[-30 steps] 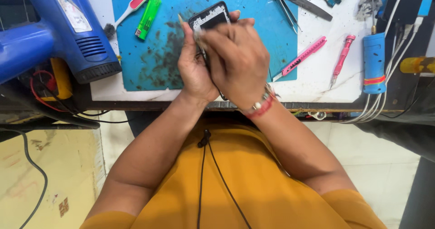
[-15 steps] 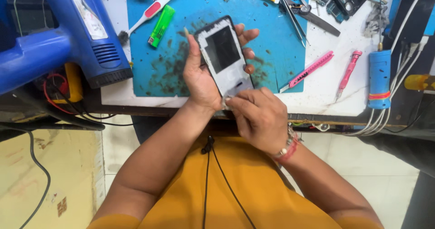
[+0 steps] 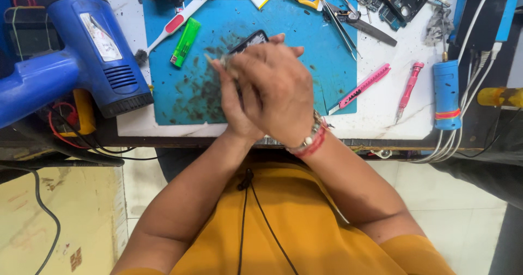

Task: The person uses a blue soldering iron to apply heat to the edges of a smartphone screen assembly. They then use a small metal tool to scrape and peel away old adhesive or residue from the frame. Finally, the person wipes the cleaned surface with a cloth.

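Observation:
A dark phone (image 3: 251, 40) rests in my left hand (image 3: 233, 114) above the blue work mat (image 3: 185, 92); only its top corner shows. My right hand (image 3: 275, 90) lies over the phone and over my left hand, hiding most of both. A thin pale tool tip (image 3: 210, 60) sticks out to the left between the hands; which hand holds it I cannot tell.
A blue heat gun (image 3: 81, 57) lies at the left. A green lighter (image 3: 185, 42), a white and red brush (image 3: 182, 16), tweezers (image 3: 338, 19), a pink cutter (image 3: 362, 84), a pink screwdriver (image 3: 408, 87) and a blue cylinder tool (image 3: 447, 92) lie about the mat. Circuit boards (image 3: 381, 0) sit at the back.
Half a second ago my right hand was off the phone near my body and the phone's back showed. Now it has come back over the phone, covering it as one second ago.

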